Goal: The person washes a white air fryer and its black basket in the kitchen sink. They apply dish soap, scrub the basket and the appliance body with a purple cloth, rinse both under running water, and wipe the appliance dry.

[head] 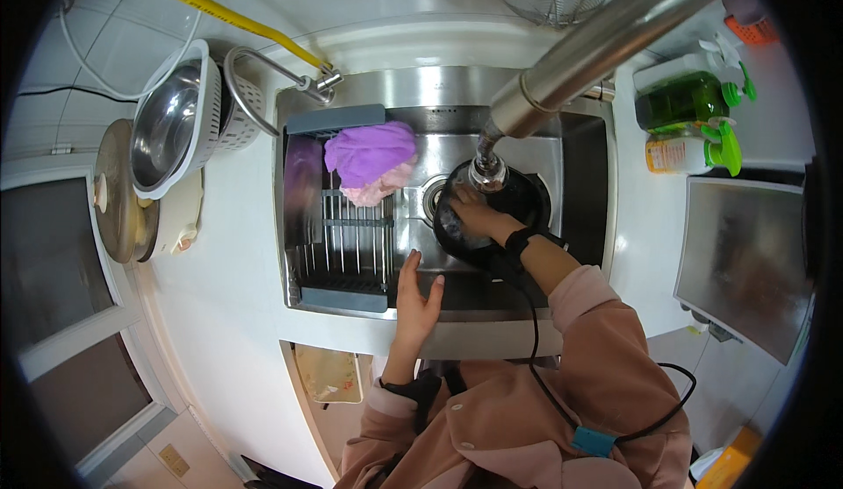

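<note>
My right hand (475,214) reaches into a dark round pan (454,242) in the steel sink (421,239), touching its inside. Water runs over it from the faucet spout (487,173); whether the fingers hold anything is hidden by the water and blur. At the sink's front edge my left hand (419,301) is raised with fingers apart, holding nothing. Left of the pan, a purple cloth (372,150) and a pink cloth (374,189) lie on a drying rack (346,299) set across the sink.
A large metal faucet (566,54) arches over the sink. On the right counter are a green soap bottle (685,102), a spray bottle (678,153) and a cutting board (741,265). Metal bowls (168,127), a pot lid (115,193) and a small tap (250,61) stand on the left.
</note>
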{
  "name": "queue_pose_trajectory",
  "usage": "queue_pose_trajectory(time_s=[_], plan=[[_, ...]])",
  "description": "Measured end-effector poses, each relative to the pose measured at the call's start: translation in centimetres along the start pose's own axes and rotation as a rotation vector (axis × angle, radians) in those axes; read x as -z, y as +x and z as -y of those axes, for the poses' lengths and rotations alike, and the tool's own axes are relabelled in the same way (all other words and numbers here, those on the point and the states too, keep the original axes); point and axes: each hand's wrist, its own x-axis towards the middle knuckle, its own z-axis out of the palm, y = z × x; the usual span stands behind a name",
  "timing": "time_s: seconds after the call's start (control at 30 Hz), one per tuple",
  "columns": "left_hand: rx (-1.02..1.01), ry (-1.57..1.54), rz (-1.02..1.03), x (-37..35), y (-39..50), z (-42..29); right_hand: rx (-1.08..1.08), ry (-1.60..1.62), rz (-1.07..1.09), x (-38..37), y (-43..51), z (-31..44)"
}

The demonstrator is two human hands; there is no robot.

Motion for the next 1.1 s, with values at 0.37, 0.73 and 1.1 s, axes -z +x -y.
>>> queue_pose_trajectory(time_s=[0.37,0.73,1.1], plan=[[-0.09,-0.01,0.097,0.9,1.7,-1.1,-0.298,-0.082,0.235,-0.9,-8.6,-0.4],[-0.157,0.064,0.201,2.2,2.4,-0.2,-0.506,-0.045,-0.023,-0.3,-4.9,1.0],[0.198,-0.211,0.183,-2.2,4.8,1.9,-0.377,0.311,-0.076,2.9,-7.1,-0.2]])
